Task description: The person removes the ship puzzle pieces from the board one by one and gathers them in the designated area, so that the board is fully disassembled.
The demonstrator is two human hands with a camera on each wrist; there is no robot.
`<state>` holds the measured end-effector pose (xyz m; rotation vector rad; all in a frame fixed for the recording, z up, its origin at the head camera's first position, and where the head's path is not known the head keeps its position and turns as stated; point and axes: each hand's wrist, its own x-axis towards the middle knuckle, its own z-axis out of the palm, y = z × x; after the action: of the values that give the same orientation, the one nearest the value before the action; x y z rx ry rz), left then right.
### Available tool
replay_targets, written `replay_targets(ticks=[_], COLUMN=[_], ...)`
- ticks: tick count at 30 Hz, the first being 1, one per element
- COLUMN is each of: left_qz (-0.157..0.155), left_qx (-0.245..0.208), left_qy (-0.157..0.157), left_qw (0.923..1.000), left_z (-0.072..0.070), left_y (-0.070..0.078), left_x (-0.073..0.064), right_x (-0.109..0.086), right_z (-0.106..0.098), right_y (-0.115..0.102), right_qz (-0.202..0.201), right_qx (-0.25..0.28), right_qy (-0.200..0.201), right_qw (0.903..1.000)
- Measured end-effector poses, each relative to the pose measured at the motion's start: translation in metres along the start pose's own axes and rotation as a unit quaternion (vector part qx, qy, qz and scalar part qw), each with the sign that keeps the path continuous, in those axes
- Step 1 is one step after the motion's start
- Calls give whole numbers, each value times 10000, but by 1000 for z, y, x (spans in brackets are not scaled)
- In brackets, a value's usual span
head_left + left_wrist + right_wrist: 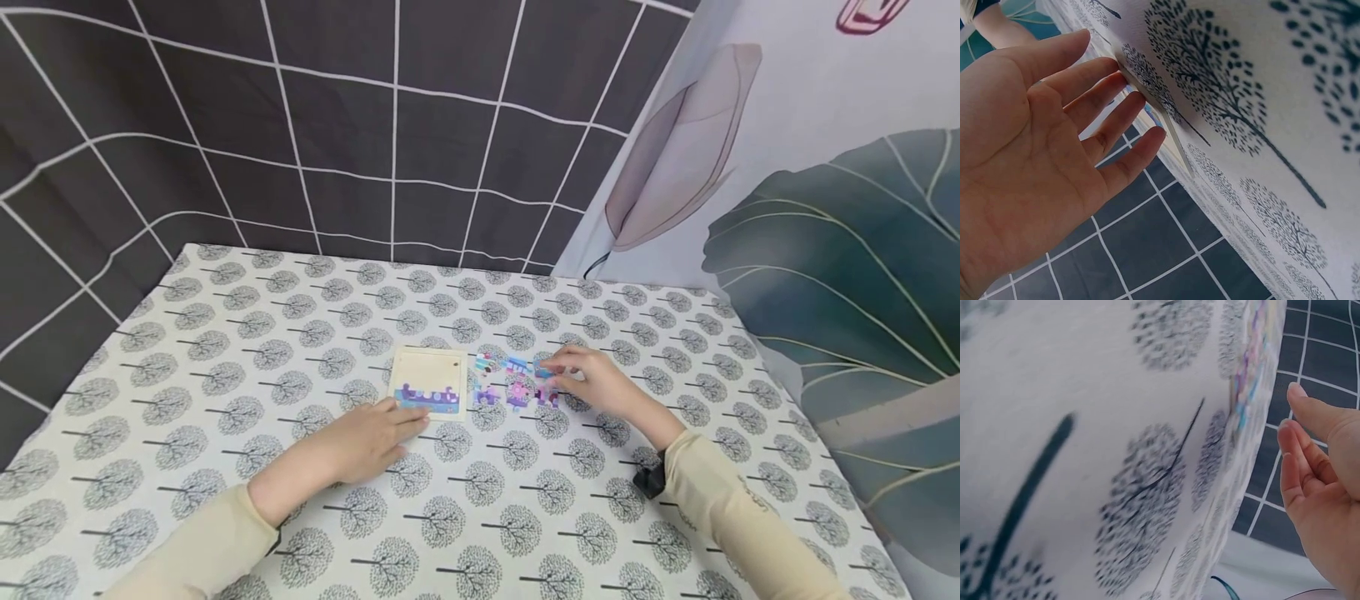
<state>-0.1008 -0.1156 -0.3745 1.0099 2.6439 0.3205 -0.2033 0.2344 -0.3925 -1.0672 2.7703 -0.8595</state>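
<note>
A shallow cream puzzle tray (pixel 423 367) lies on the table, a joined strip of purple and blue puzzle pieces (pixel 438 400) along its near side. My left hand (pixel 367 442) rests its extended fingers at the tray's near left corner; the left wrist view shows the fingertips along the tray edge (pixel 1175 140). Right of the tray lie several loose puzzle pieces, among them a purple one with a pink flower shape (pixel 517 392) and a blue-and-white one (pixel 516 365). Over the right end of this group hovers my right hand (pixel 596 382), thumb and fingertips apart with nothing between them.
A white tablecloth (pixel 480 483) printed with trees covers the table. Behind it hangs a dark curtain with a white grid (pixel 337 125). A light curtain with large leaves (pixel 847 250) hangs along the right side.
</note>
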Motion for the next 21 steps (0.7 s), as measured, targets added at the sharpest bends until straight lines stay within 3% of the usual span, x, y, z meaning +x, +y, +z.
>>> replay_targets(ticks=[12, 21], left_qz=[-48, -108], left_qx=[82, -114], left_qy=[2, -85], left_qw=[10000, 9998], left_z=[0, -1], left_y=[0, -2], left_x=[-1, 4], right_x=[14, 30], right_z=[10, 15], right_y=[-13, -32], right_qz=[-319, -170], right_qx=[33, -40], right_qy=[-14, -92], right_qw=[9995, 9998])
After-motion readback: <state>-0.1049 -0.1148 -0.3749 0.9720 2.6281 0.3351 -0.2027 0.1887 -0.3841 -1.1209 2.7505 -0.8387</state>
